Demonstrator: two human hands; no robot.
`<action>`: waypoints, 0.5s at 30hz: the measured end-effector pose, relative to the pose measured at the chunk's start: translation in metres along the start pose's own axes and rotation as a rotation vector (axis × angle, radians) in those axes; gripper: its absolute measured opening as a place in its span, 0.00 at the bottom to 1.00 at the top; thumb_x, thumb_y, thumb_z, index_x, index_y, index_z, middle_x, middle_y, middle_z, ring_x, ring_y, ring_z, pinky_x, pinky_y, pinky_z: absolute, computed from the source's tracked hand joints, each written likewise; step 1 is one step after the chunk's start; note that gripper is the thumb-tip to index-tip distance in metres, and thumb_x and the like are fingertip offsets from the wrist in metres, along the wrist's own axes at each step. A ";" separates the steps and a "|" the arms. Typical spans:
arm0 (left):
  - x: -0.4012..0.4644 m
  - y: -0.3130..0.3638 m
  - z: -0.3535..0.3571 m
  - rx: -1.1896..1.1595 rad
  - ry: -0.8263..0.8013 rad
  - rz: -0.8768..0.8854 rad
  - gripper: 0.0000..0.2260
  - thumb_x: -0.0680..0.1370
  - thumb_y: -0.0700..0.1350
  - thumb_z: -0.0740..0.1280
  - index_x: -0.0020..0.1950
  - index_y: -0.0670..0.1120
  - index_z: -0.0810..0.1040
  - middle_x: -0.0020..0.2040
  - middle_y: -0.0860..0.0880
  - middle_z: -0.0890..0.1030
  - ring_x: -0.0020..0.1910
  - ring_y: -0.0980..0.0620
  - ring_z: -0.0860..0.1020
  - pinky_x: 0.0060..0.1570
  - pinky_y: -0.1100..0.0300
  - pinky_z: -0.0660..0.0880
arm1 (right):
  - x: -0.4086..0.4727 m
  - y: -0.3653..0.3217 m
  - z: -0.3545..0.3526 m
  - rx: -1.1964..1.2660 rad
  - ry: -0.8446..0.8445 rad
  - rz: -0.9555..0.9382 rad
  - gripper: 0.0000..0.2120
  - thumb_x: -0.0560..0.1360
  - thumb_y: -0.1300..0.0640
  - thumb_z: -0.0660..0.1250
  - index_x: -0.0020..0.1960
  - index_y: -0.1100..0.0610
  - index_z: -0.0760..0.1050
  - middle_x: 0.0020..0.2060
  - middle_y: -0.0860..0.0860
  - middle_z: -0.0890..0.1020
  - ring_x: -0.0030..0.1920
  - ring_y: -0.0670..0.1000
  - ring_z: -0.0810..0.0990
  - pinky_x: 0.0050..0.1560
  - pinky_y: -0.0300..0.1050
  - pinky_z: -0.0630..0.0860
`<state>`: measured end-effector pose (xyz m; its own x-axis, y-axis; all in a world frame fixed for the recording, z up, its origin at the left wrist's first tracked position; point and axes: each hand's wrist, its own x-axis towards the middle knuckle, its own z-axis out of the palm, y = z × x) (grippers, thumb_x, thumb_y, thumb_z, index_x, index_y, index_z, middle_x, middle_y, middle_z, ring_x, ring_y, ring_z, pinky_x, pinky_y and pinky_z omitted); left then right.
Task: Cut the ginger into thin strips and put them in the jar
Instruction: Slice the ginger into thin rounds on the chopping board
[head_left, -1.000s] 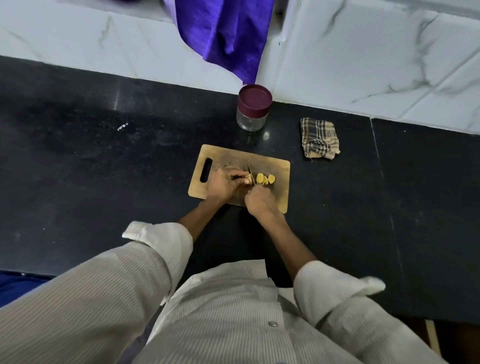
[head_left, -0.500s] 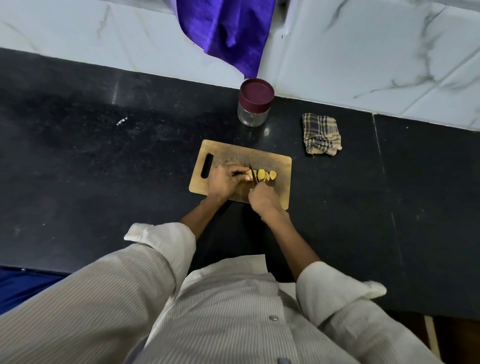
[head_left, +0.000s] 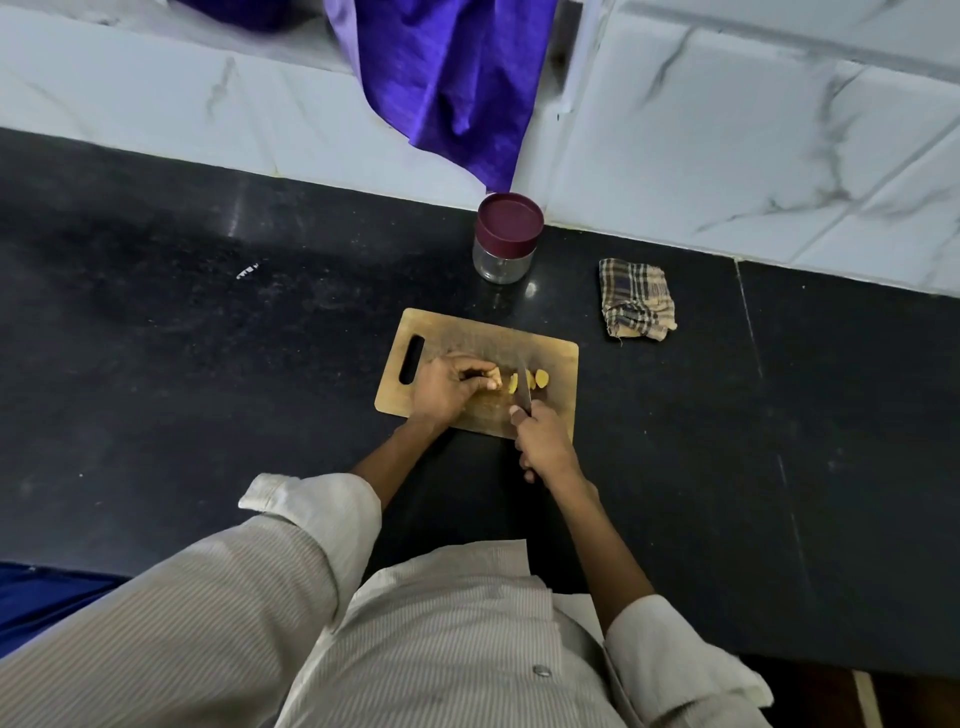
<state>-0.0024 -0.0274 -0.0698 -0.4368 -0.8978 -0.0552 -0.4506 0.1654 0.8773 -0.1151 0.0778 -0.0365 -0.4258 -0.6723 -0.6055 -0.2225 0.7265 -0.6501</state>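
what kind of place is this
Most likely a home kitchen: a black stone countertop backed by white marble-look wall tiles, a rectangular wooden cutting board with yellow ginger slices on it, and a clear glass jar with a maroon lid.

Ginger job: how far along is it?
Early. Done: a few yellow ginger slices lie on the board beside the blade. In hand: the left hand holds the uncut ginger down while the right hand grips the knife over it. Left: cutting the slices into thin strips and filling the jar, which looks empty with its lid on.
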 end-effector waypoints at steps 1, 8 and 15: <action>0.000 0.000 0.000 -0.001 0.000 0.000 0.11 0.71 0.39 0.74 0.53 0.43 0.84 0.52 0.51 0.82 0.50 0.60 0.77 0.51 0.76 0.70 | 0.000 0.000 -0.001 0.008 0.003 -0.006 0.11 0.84 0.49 0.55 0.58 0.55 0.69 0.38 0.53 0.72 0.28 0.49 0.71 0.23 0.42 0.68; -0.002 0.000 -0.003 0.030 -0.042 0.013 0.13 0.72 0.40 0.73 0.55 0.45 0.83 0.55 0.51 0.81 0.52 0.58 0.77 0.57 0.64 0.74 | -0.003 0.000 -0.010 -0.031 0.003 -0.058 0.11 0.84 0.49 0.55 0.62 0.53 0.68 0.40 0.52 0.74 0.29 0.47 0.72 0.23 0.40 0.70; -0.001 0.005 -0.008 0.113 -0.120 0.009 0.14 0.72 0.41 0.73 0.57 0.47 0.82 0.53 0.53 0.77 0.50 0.55 0.76 0.51 0.62 0.73 | -0.005 0.000 -0.011 -0.069 -0.031 -0.072 0.11 0.84 0.48 0.55 0.62 0.52 0.68 0.43 0.52 0.74 0.33 0.48 0.73 0.26 0.40 0.72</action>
<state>0.0022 -0.0296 -0.0617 -0.5281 -0.8420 -0.1101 -0.5280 0.2240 0.8192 -0.1229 0.0823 -0.0284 -0.3794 -0.7266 -0.5728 -0.3117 0.6833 -0.6603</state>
